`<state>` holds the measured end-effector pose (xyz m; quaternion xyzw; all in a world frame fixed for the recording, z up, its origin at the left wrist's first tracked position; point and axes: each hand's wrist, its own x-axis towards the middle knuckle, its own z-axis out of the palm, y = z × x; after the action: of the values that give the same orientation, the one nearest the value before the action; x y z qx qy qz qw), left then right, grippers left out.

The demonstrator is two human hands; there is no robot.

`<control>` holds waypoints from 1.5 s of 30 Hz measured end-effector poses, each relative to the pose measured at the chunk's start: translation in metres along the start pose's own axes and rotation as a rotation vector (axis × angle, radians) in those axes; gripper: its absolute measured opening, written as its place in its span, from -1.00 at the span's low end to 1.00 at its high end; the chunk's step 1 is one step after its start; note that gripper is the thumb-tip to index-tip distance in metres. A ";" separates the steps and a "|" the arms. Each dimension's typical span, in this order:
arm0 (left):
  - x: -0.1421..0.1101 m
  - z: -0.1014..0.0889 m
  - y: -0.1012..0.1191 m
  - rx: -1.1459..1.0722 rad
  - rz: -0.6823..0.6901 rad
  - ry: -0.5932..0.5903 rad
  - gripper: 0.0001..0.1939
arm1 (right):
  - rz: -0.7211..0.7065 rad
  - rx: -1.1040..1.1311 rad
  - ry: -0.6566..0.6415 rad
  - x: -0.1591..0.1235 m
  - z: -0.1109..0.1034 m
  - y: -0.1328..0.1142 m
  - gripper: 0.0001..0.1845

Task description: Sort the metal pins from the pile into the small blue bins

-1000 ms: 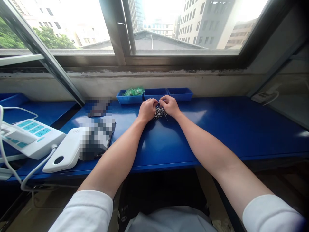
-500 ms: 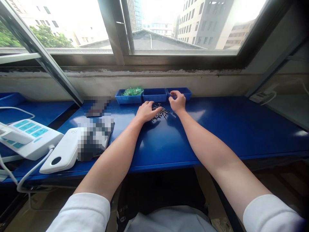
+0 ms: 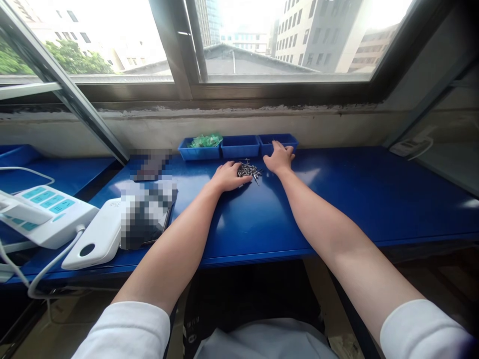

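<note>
A loose pile of small metal rivets (image 3: 250,172) lies on the blue table, thin-shanked and pointing every way. My left hand (image 3: 228,177) rests at the pile's left side, thumb stretched out along its near edge and fingers curved beside it. At the front of the right blue bin (image 3: 294,145) is my right hand (image 3: 279,158), its fingers spread and reaching over the rim. Nothing shows between those fingers. A thin dark piece seems to be inside that bin, too small to make out.
Left of that bin stand a middle blue bin (image 3: 240,153) and a left bin (image 3: 199,153) holding green plastic pieces (image 3: 205,141). A white power bank (image 3: 93,237), a power strip (image 3: 50,212) with cables and blurred items lie on the left. A window frame (image 3: 284,93) runs behind.
My right hand has opened from a pinch on a small thin piece above the right bin. My left hand has shifted slightly, its thumb lower along the pile.
</note>
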<state>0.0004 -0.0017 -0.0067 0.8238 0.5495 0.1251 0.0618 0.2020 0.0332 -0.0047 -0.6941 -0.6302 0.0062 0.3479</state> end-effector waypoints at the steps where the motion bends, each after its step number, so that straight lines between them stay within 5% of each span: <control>1: 0.000 0.000 0.000 0.006 0.000 -0.003 -0.19 | 0.002 -0.010 -0.015 0.001 0.001 0.000 -0.35; 10: 0.001 0.002 0.001 0.052 0.009 0.000 -0.17 | -0.018 -0.012 -0.055 0.004 0.008 0.005 -0.26; 16: 0.003 0.006 0.003 0.063 0.038 0.033 -0.21 | -0.179 0.089 0.059 -0.006 0.008 -0.013 -0.49; 23: 0.002 0.008 0.004 0.072 0.072 0.065 -0.35 | -0.446 0.086 -0.318 -0.020 0.018 -0.030 -0.65; 28: 0.004 0.010 0.002 0.046 0.111 0.092 -0.37 | -0.497 0.143 -0.370 -0.020 0.017 -0.029 -0.72; 45: 0.004 0.005 0.005 -0.128 0.154 0.108 -0.57 | -0.385 0.194 -0.285 -0.025 0.016 -0.036 -0.79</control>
<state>0.0073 0.0002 -0.0095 0.8499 0.4782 0.2085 0.0745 0.1584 0.0174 -0.0103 -0.5171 -0.7897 0.0979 0.3152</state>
